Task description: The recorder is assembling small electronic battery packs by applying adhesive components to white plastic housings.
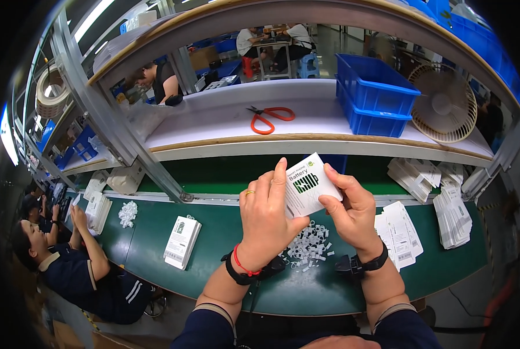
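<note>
Head view: white printed packet [313, 185] held tilted over green table [213, 232]. Left hand [267, 205] supports its left side; right hand [354, 212] pinches its right edge. Judgement: light edge pressure likely avoids creasing.

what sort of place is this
Probably a factory workshop, perhaps a packing area. A long green workbench carries stacked white packages and a heap of small white parts, blue plastic bins sit on the shelf, and a co-worker sits nearby.
</note>
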A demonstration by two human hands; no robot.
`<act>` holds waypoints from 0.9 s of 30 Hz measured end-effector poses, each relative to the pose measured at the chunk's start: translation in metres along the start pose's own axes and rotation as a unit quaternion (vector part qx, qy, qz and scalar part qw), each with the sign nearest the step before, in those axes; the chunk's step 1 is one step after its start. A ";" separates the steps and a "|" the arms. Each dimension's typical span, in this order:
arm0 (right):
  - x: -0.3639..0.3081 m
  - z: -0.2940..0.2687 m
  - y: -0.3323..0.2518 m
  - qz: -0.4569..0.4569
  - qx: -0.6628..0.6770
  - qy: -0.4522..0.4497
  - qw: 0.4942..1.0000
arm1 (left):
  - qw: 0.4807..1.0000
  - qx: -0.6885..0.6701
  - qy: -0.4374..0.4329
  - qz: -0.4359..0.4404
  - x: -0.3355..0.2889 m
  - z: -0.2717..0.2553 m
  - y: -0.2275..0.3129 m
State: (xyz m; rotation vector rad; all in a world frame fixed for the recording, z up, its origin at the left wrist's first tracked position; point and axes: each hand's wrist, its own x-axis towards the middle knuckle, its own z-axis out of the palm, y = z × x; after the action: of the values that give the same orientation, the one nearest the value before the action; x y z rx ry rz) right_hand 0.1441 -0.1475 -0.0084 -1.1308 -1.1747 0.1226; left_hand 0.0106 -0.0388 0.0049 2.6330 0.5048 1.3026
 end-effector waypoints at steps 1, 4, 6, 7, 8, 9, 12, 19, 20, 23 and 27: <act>0.000 0.000 0.003 -0.010 -0.019 0.003 1.000 | 1.000 0.012 0.004 0.000 0.000 0.001 0.000; 0.002 -0.003 0.004 -0.005 -0.019 0.000 1.000 | 0.999 0.034 0.014 0.008 0.001 0.002 0.003; 0.003 -0.008 0.007 0.012 -0.009 -0.014 1.000 | 0.999 0.035 0.007 0.005 0.000 0.003 0.004; 0.004 -0.008 0.007 0.028 0.002 -0.029 0.999 | 0.999 0.036 0.000 0.003 -0.001 0.003 0.003; 0.005 -0.005 0.006 0.028 0.009 -0.040 0.999 | 0.999 0.044 0.004 -0.007 -0.003 0.001 0.003; 0.007 0.000 0.002 0.033 0.015 -0.035 0.999 | 1.000 0.029 0.001 -0.010 -0.003 -0.002 0.001; 0.006 0.003 -0.002 0.035 -0.030 -0.048 0.998 | 1.000 0.010 -0.009 -0.019 0.001 -0.005 -0.005; 0.009 -0.018 -0.012 0.039 -0.061 0.027 0.997 | 0.953 0.191 -0.089 -0.217 -0.063 -0.062 -0.073; 0.009 -0.021 -0.015 0.049 -0.080 0.012 0.996 | 0.928 0.225 -0.104 -0.278 -0.074 -0.075 -0.092; 0.008 -0.019 -0.024 0.046 -0.120 -0.011 0.992 | 0.842 0.295 -0.145 -0.427 -0.113 -0.100 -0.148; 0.009 -0.011 -0.025 0.011 -0.137 -0.059 0.989 | 0.785 0.257 -0.244 -0.508 -0.145 -0.100 -0.200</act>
State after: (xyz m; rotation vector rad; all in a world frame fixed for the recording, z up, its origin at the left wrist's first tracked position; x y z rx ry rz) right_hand 0.1451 -0.1613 0.0172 -1.3929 -1.3136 0.0455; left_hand -0.1958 0.0932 -0.0993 2.1664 1.9870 0.1266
